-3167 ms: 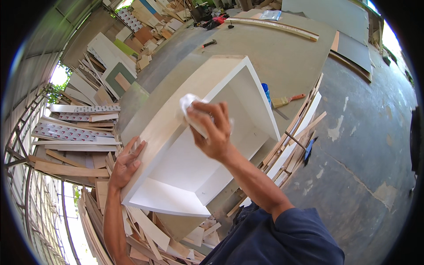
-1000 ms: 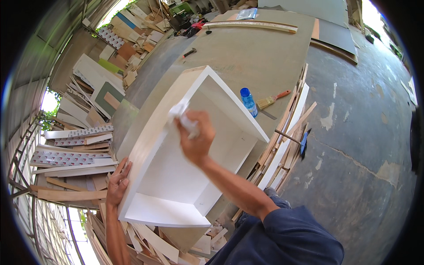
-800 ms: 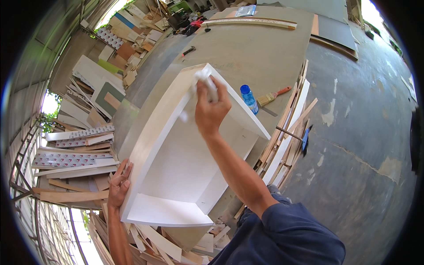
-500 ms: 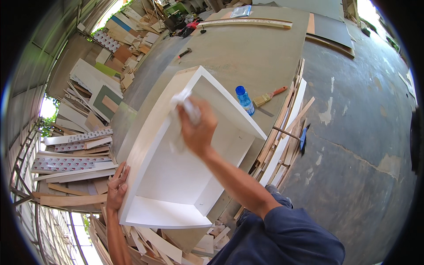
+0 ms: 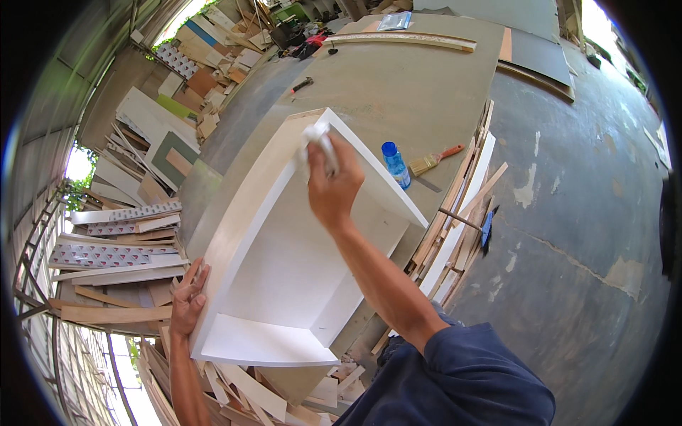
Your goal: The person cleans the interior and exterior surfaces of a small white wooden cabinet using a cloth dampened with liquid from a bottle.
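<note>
An open-fronted white cabinet box (image 5: 245, 195) lies tilted in front of me, with a pale wood outer side and a white interior. My right hand (image 5: 334, 177) is closed round a crumpled white cloth (image 5: 316, 133), blurred by motion, at the cabinet's front edge near its far corner. Low on the cabinet's left side, my left hand (image 5: 188, 298) rests its stretched fingers against the outer panel. Beyond the right edge of the box stand a blue plastic bottle (image 5: 396, 167) and, beside it, a paintbrush (image 5: 435, 161) with a reddish handle.
The box lies over a large greenish-brown board (image 5: 398, 85). A hammer (image 5: 302, 85) and a long wooden strip (image 5: 401, 39) are on it farther off. Stacked strips (image 5: 462, 206) line its right edge. Offcuts (image 5: 128, 259) pile up at left, and more scraps (image 5: 249, 390) lie below the box.
My right hand has moved a little right and away from me with the cloth, along the cabinet's edge toward its far corner. The left hand keeps its place on the side panel.
</note>
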A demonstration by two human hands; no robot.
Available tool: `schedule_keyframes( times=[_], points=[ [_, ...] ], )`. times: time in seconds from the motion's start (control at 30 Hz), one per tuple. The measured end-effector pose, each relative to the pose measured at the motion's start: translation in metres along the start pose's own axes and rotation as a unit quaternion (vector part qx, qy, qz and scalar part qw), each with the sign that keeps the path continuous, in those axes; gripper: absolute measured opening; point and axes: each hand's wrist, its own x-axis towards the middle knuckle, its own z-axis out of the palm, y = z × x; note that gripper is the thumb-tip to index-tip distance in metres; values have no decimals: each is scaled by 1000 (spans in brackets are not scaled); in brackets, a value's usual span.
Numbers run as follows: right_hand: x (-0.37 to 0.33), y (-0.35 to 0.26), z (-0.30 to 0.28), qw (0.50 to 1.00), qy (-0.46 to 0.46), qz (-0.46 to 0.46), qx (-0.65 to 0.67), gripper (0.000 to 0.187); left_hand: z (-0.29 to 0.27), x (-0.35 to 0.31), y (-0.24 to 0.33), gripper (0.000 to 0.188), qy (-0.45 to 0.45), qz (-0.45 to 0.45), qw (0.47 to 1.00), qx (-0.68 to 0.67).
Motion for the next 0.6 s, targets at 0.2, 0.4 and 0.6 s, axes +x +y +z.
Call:
schedule_keyframes(
  times=[0.2,0.4,0.6],
  points=[
    [-15,3,-7,999,-29,-14,0,17,3,-2,5,73,7,-10,1000,-9],
    [-27,0,-17,992,-81,-94,-23,20,3,-2,2,71,0,-1,1000,-4],
    [13,9,-15,997,-42,-70,-15,19,5,3,3,73,11,-15,1000,-18]
  ],
)
